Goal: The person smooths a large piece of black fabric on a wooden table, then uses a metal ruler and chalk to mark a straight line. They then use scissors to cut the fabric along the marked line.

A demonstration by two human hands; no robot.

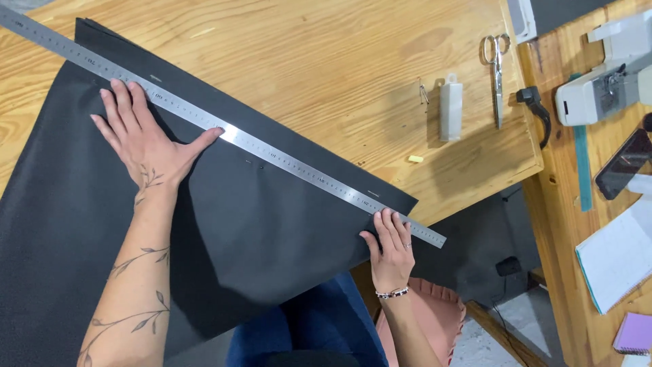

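A large sheet of black fabric lies across a wooden table and hangs over its near edge. A long steel ruler runs diagonally along the fabric's far edge, from upper left to lower right. My left hand lies flat on the fabric with fingers spread, its thumb against the ruler. My right hand presses down on the ruler's right end with its fingertips, at the fabric's corner.
Scissors, a small white bottle, a pin and a bit of yellow chalk lie on the table's right part. A second bench holds a white sewing machine, a phone and notebooks.
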